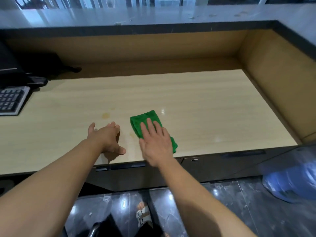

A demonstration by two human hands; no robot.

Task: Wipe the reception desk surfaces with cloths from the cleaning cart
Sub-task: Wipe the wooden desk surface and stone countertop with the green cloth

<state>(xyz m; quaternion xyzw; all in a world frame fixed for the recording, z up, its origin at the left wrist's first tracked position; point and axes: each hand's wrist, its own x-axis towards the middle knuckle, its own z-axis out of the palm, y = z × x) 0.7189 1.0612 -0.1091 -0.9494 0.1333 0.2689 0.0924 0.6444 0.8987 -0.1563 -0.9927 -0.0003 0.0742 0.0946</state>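
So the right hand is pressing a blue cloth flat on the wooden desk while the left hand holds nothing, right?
Not quite: the head view shows the cloth is green, not blue. The right hand does press it flat on the wooden desk, and the left hand holds nothing.

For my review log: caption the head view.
Right hand presses green cloth on the desk; left hand open beside it.

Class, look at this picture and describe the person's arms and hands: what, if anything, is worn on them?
Both arms are bare as far as the frame shows: no sleeves reach the left forearm or right forearm. The left hand and right hand wear no gloves, and no watch, bracelet or ring is visible.
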